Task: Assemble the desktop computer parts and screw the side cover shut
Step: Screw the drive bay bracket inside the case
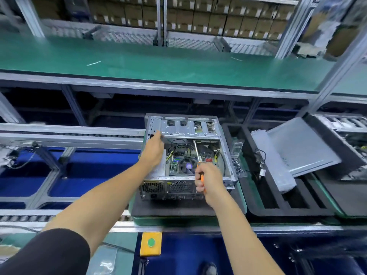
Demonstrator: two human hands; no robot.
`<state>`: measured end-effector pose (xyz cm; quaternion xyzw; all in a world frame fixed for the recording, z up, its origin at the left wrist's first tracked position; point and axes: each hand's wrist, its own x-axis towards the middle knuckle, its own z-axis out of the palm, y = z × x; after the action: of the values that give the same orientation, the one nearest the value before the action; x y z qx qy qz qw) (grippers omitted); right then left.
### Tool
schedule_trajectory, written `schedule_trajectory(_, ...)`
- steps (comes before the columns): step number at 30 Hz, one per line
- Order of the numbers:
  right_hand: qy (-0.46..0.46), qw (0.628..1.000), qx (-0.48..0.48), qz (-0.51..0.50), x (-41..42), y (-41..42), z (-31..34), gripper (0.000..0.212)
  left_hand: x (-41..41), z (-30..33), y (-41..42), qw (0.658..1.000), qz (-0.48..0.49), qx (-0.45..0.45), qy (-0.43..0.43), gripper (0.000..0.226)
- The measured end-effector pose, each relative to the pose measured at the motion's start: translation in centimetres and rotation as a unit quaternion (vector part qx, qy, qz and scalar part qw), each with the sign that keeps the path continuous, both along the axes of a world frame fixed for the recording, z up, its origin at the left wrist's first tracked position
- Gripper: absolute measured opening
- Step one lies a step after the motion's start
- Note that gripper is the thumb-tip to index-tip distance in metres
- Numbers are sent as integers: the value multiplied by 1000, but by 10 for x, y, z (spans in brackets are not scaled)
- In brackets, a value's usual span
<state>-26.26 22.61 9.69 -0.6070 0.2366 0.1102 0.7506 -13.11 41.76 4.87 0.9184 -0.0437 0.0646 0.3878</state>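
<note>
An open grey desktop case [188, 128] lies on its side on a black foam pad [172, 207], with the motherboard and CPU fan [186, 165] showing inside. My right hand [208, 180] grips an orange-handled screwdriver [197, 150]; its shaft points up into the case. My left hand [154, 148] reaches over the case's left wall and its fingertips touch the drive cage's left end; whether it holds anything there is hidden. The grey side cover [301, 147] leans on the tray to the right.
A black foam tray [264, 195] to the right holds a plastic bag [274, 161], a cable and loose screws [237, 165]. A yellow box with a green button [151, 243] sits at the near edge. A green conveyor belt [158, 62] runs behind, with stacked boxes beyond.
</note>
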Motion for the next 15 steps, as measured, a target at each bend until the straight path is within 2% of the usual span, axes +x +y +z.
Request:
schedule_trajectory(3, -7, 1000, -6, 6, 38, -31, 9, 21, 16, 11, -26, 983, 20, -179, 43, 15)
schedule_trajectory(6, 0, 1000, -1, 14, 77, -59, 12, 21, 40, 17, -52, 920, 61, -345, 174, 28)
schedule_trajectory(8, 7, 1000, -4, 22, 104, -72, 12, 23, 57, 15, -68, 888, 64, -388, 239, 30)
schedule_trajectory(11, 22, 999, 3, 38, 143, -85, 8, 23, 82, 21, -87, 857, 77, -431, 273, 25)
schedule_trajectory(15, 27, 997, -17, 70, 184, -99, 1, 16, 106, 26, -104, 836, 71, -458, 295, 34)
